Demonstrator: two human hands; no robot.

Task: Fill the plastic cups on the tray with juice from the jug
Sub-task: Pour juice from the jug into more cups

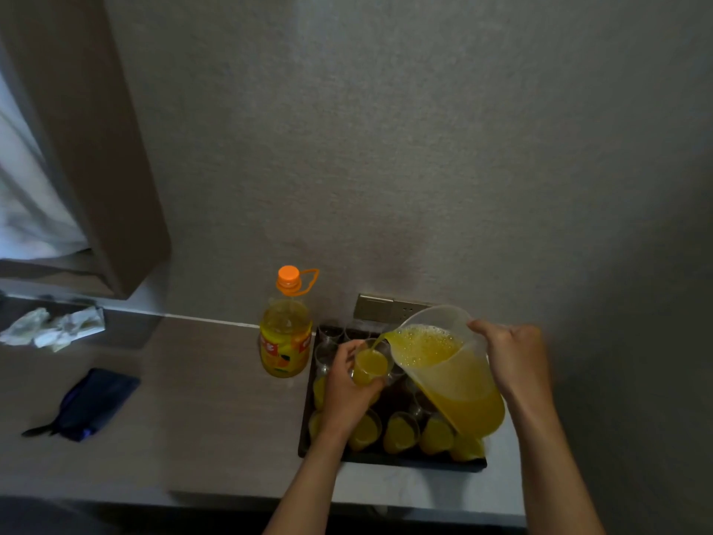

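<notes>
My right hand (509, 357) grips the handle side of a clear plastic jug (447, 364), tilted to the left and about half full of orange juice. A thin stream runs from its spout into a plastic cup (371, 365) that my left hand (345, 384) holds lifted above the dark tray (386, 459). The held cup is mostly full. Along the tray's near edge stand several cups of juice (401, 432). Several clear cups without juice (328, 335) stand at the tray's far end, by the wall. The jug hides the tray's right part.
An orange-capped juice bottle (285, 334) stands just left of the tray. A dark blue pouch (92, 403) lies further left on the counter, crumpled paper (54, 326) behind it. A wall socket (386, 307) sits behind the tray. The counter's front edge runs close below the tray.
</notes>
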